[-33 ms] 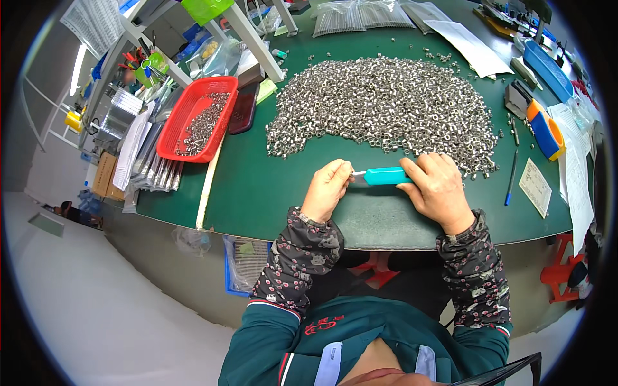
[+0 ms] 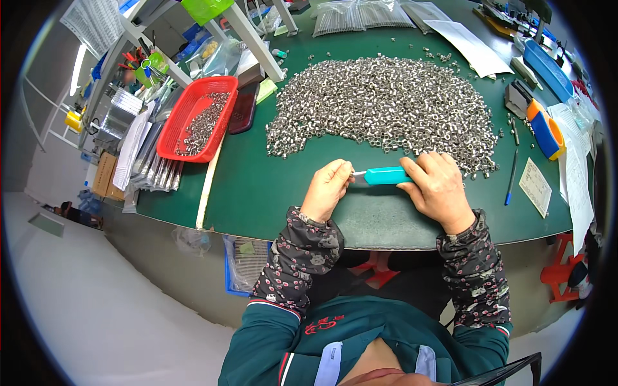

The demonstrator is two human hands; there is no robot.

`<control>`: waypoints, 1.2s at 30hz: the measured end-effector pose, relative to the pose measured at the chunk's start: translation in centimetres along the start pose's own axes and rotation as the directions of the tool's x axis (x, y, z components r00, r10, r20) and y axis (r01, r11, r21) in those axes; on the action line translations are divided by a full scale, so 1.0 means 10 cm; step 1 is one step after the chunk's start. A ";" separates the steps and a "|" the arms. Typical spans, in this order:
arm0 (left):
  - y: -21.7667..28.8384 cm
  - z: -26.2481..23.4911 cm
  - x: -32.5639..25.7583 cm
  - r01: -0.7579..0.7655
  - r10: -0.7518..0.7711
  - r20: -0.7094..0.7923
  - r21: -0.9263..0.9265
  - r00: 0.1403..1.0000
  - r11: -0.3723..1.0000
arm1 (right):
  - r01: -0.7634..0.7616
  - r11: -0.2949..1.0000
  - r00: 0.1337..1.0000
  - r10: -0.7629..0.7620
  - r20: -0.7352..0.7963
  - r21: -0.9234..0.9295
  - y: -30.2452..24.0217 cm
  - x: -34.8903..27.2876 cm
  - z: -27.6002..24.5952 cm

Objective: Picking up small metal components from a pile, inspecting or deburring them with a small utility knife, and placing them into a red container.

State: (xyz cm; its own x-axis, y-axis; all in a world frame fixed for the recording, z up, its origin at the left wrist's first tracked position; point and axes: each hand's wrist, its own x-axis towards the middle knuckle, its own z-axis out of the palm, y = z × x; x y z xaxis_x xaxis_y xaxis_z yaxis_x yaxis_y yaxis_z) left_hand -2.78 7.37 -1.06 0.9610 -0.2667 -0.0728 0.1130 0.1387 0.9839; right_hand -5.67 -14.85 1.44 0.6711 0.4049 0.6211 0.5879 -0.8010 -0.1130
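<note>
The work surface is a green-topped bench (image 2: 257, 186). A large heap of small silver metal rings (image 2: 386, 103) lies at its centre. A red plastic basket (image 2: 172, 135) partly filled with the same rings sits at the left edge. A blue pen (image 2: 510, 185) and a white paper slip (image 2: 535, 186) lie at right.

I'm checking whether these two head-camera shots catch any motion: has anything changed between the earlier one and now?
Nothing visibly changed. The right hand holds the teal-handled tool, the left hand is pinched at its metal tip, and the pile of small metal parts and the red tray lie as before on the green table.
</note>
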 end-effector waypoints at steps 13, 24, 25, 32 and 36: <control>0.04 -0.05 0.01 0.023 -0.035 0.151 0.081 0.988 0.996 | 0.110 0.979 0.985 -0.130 -0.113 -0.172 0.04 0.06 -0.06; 0.01 -0.03 0.01 -0.066 0.088 0.055 -0.326 0.995 0.943 | -0.024 1.000 0.996 0.024 -0.089 -0.002 0.02 0.01 -0.02; 0.01 -0.04 0.01 -0.070 0.092 0.052 -0.323 0.994 0.944 | -0.043 0.998 0.998 0.046 -0.051 0.048 0.02 0.00 0.00; 0.00 -0.05 0.02 -0.089 0.113 0.065 -0.301 0.991 0.950 | -0.102 0.989 0.995 0.099 0.032 0.110 -0.02 0.00 0.00; -0.03 -0.05 0.04 -0.093 0.117 0.069 -0.287 0.991 0.953 | -0.138 0.979 0.990 0.129 0.064 0.150 -0.03 -0.01 0.02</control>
State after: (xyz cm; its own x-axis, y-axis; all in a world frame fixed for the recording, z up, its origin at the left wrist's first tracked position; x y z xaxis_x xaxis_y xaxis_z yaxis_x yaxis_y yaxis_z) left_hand -2.31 7.74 -1.50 0.9480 -0.3135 0.0542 0.0911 0.4305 0.8980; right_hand -5.82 -14.58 1.28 0.7691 0.3254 0.5501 0.5508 -0.7740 -0.3122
